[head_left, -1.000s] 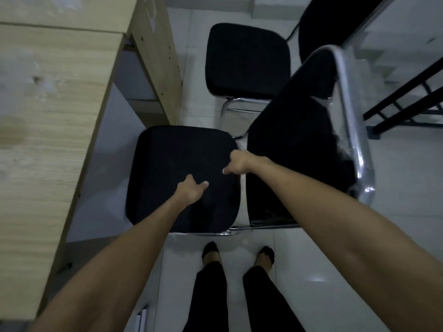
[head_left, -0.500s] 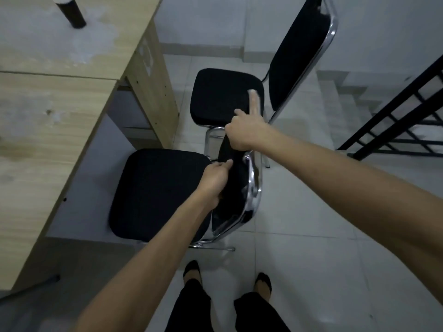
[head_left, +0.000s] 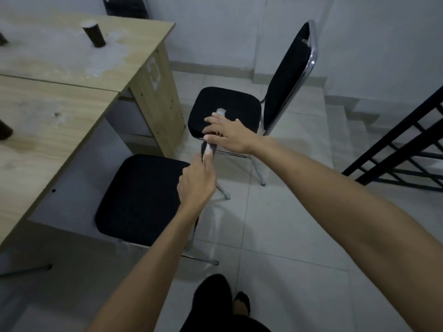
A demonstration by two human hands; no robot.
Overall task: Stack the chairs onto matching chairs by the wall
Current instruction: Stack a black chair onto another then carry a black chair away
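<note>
A black padded chair [head_left: 139,200] with a chrome frame stands just in front of me, its seat half under the desk. I see its backrest edge-on from above. My left hand [head_left: 197,182] grips the chrome top rail of that backrest near me. My right hand [head_left: 226,135] holds the same rail farther along, fingers curled over it. A matching black chair [head_left: 227,106] stands beyond, its tall backrest [head_left: 290,75] toward the white wall.
A wooden desk [head_left: 60,104] fills the left, with a dark cylinder [head_left: 94,34] on it. A black metal railing [head_left: 395,149] and steps lie at the right. Pale tiled floor [head_left: 287,224] spreads between; my feet [head_left: 227,303] show at the bottom.
I have straightened up, so the view rose. The near chair's backrest went from facing me to edge-on under my hands. My right hand's pointing finger curled down onto the rail.
</note>
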